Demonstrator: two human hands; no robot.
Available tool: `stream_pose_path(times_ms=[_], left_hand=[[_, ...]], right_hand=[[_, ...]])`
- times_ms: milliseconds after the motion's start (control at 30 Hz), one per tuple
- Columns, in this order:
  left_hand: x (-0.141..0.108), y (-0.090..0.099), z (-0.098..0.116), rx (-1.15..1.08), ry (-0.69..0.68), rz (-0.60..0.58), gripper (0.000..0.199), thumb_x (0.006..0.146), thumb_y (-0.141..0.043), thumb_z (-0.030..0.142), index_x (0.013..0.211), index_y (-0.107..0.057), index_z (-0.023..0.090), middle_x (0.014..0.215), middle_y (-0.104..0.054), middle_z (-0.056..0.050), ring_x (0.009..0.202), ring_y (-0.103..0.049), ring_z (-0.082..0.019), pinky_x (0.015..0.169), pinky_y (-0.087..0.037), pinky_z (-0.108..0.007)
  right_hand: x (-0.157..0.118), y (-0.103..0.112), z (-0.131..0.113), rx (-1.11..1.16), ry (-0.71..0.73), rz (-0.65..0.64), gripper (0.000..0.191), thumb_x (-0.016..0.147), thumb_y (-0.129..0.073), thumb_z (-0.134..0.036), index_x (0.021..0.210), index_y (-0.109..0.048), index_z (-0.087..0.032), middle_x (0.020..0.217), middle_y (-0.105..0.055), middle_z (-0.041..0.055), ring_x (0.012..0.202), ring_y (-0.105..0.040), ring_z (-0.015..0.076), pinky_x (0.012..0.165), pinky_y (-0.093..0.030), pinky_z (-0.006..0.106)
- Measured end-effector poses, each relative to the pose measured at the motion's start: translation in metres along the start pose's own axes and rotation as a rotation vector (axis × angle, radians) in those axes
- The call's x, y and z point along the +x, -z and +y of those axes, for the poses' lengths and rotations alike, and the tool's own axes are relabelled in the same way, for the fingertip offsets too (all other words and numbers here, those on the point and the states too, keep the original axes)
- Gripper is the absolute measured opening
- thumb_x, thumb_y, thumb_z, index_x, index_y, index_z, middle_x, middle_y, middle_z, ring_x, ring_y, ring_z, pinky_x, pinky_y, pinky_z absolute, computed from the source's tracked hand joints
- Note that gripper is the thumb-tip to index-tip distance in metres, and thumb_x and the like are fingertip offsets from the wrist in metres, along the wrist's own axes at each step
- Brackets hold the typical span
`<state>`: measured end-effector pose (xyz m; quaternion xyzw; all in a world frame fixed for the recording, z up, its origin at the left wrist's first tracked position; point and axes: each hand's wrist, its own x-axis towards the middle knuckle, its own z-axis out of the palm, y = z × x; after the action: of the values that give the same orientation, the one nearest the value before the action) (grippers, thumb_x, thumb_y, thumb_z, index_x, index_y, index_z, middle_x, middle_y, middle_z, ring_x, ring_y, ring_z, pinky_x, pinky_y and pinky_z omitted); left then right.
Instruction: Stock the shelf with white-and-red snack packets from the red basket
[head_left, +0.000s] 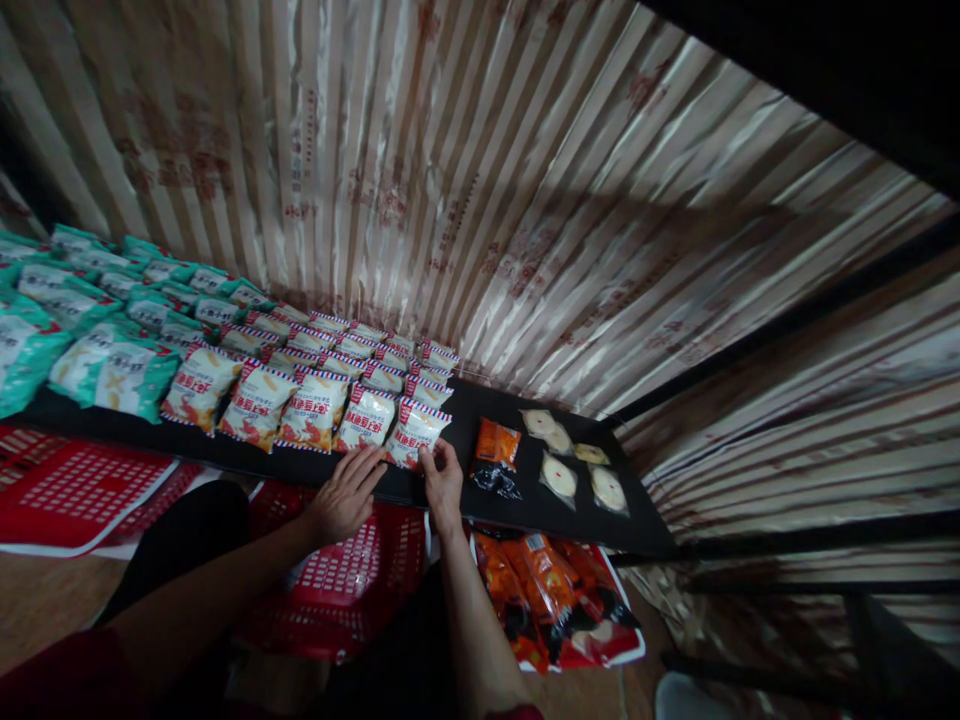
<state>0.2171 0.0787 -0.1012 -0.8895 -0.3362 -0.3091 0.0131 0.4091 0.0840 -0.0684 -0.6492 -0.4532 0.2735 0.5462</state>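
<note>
Dim striped curtain, hands partly covering snack bags

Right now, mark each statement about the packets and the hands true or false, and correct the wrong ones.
1. The right hand is at the rightmost white packet of the front row. True.
2. The teal packets lie to the right of the white ones. False: they lie to the left.
3. An orange-and-black packet lies on the black shelf. True.
4. The left hand is on the orange-and-black packet. False: it is at the front edge of the white packets.
5. The basket under the shelf's right part holds teal packets. False: it holds orange ones.
</note>
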Motion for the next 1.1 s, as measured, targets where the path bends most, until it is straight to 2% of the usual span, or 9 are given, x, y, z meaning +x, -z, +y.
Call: stream_pose_path(times_ms=[233, 367, 467, 533, 667, 800, 933, 1100], left_hand=[[-0.002, 0.000, -0.002, -0.014, -0.022, -0.036, 0.050, 0.082, -0.038, 0.015, 0.131, -0.046, 0.008, 0.144, -0.037, -0.015, 0.138, -0.021, -0.027, 0.111, -0.025, -0.048], [-0.006, 0.002, 0.002, -0.005, -0.030, -0.049, 0.050, 0.082, -0.039, 0.014, 0.131, -0.046, 0.006, 0.145, -0.036, -0.015, 0.139, -0.019, -0.027, 0.112, -0.023, -0.047], [-0.017, 0.000, 0.008, -0.010, -0.010, -0.068, 0.051, 0.081, -0.037, 0.013, 0.130, -0.046, 0.005, 0.145, -0.036, -0.017, 0.139, -0.018, -0.027, 0.111, -0.024, -0.046], [-0.029, -0.003, 0.013, -0.021, -0.017, -0.103, 0.052, 0.080, -0.037, 0.012, 0.131, -0.045, 0.005, 0.145, -0.035, -0.017, 0.139, -0.018, -0.027, 0.111, -0.023, -0.046], [-0.054, -0.006, 0.023, -0.045, -0.051, -0.148, 0.054, 0.079, -0.037, 0.011, 0.133, -0.042, 0.008, 0.145, -0.035, -0.015, 0.139, -0.018, -0.027, 0.111, -0.022, -0.049], [-0.077, -0.008, 0.022, -0.103, -0.029, -0.163, 0.055, 0.078, -0.037, 0.008, 0.132, -0.041, 0.007, 0.144, -0.035, -0.016, 0.140, -0.016, -0.025, 0.108, -0.030, -0.048], [-0.108, -0.018, 0.006, -0.133, 0.096, -0.195, 0.050, 0.074, -0.037, 0.006, 0.122, -0.050, 0.007, 0.143, -0.037, -0.018, 0.138, -0.020, -0.026, 0.103, -0.036, -0.047], [-0.147, -0.046, -0.017, -0.045, 0.367, -0.323, 0.037, 0.068, -0.040, 0.004, 0.098, -0.062, 0.006, 0.129, -0.051, -0.022, 0.126, -0.041, -0.030, 0.098, -0.040, -0.049]], right_hand=[[-0.002, 0.002, -0.001, -0.038, -0.031, -0.017, 0.043, 0.076, -0.056, -0.048, 0.103, -0.059, -0.015, 0.088, -0.064, 0.0050, 0.076, -0.058, 0.0156, 0.072, -0.046, 0.027], [-0.014, 0.002, -0.002, -0.058, -0.009, 0.117, 0.047, 0.076, -0.056, -0.047, 0.110, -0.055, -0.014, 0.099, -0.062, 0.0086, 0.085, -0.058, 0.0166, 0.079, -0.044, 0.028], [-0.033, 0.002, -0.003, -0.091, -0.016, 0.237, 0.042, 0.080, -0.050, -0.048, 0.104, -0.054, -0.014, 0.098, -0.061, 0.0097, 0.086, -0.056, 0.0172, 0.079, -0.043, 0.028], [-0.051, -0.001, -0.002, -0.094, -0.018, 0.261, 0.038, 0.084, -0.044, -0.049, 0.098, -0.054, -0.015, 0.093, -0.060, 0.0082, 0.085, -0.056, 0.0169, 0.078, -0.042, 0.027], [-0.096, -0.020, 0.006, -0.086, -0.053, 0.165, 0.032, 0.088, -0.037, -0.046, 0.090, -0.053, -0.019, 0.084, -0.059, 0.0044, 0.078, -0.054, 0.0155, 0.077, -0.042, 0.027], [-0.132, -0.051, 0.024, -0.092, -0.060, 0.000, 0.030, 0.088, -0.038, -0.044, 0.089, -0.055, -0.020, 0.087, -0.063, 0.0058, 0.082, -0.056, 0.0171, 0.079, -0.042, 0.028], [-0.147, -0.080, 0.046, -0.144, -0.212, -0.078, 0.025, 0.085, -0.039, -0.039, 0.083, -0.056, -0.021, 0.085, -0.064, 0.0067, 0.080, -0.057, 0.0193, 0.078, -0.042, 0.031], [-0.153, -0.106, 0.075, -0.157, -0.504, -0.235, 0.007, 0.076, -0.050, -0.028, 0.074, -0.055, -0.023, 0.074, -0.063, 0.0030, 0.074, -0.057, 0.0200, 0.074, -0.042, 0.032]])
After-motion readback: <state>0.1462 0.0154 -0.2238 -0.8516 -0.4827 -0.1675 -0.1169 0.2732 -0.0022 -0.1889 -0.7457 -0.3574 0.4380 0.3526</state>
